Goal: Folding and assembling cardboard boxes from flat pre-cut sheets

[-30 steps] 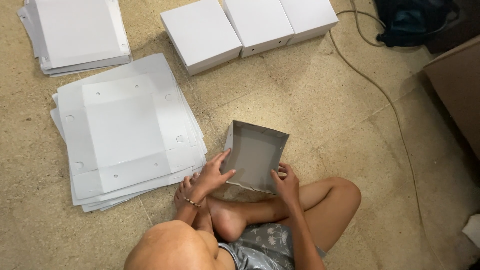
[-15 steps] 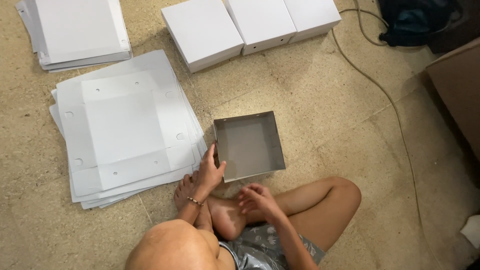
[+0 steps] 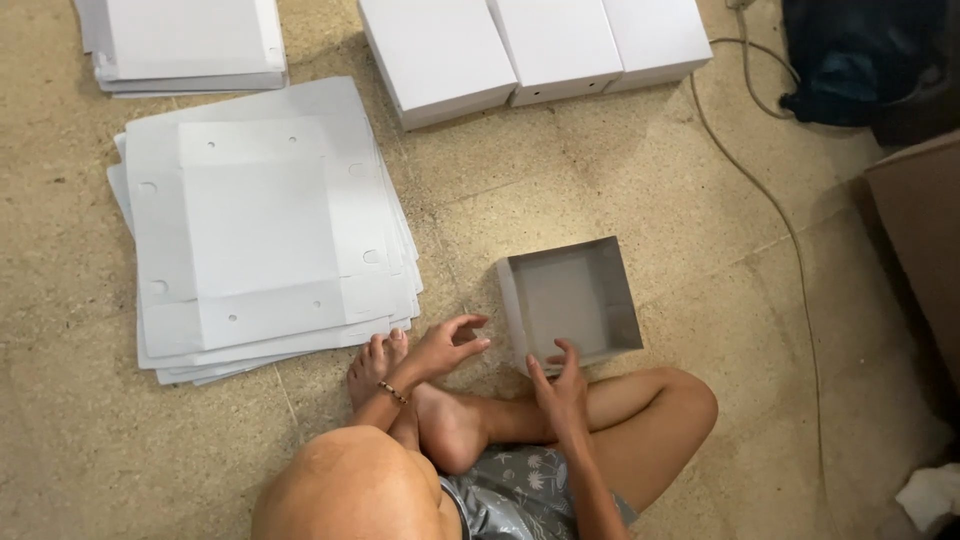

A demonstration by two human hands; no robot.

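A folded open box [image 3: 570, 300], grey inside with white walls, rests on the floor just beyond my crossed legs. My right hand [image 3: 560, 385] hovers at its near edge with fingers spread, holding nothing. My left hand [image 3: 445, 345] is open too, a short way left of the box and apart from it, with a bracelet on the wrist. To its left lies a stack of flat white cardboard box blanks [image 3: 260, 225], its near corner close to my toes.
Three assembled white boxes [image 3: 530, 45] sit in a row at the top. Another pile of flat white sheets [image 3: 185, 45] lies top left. A cable [image 3: 770, 200] trails across the floor on the right, near a dark bag [image 3: 860, 60] and a brown box [image 3: 925, 230].
The box was tilted up between both hands, then laid flat on the floor. It now sits further right, and both hands have let go of it.
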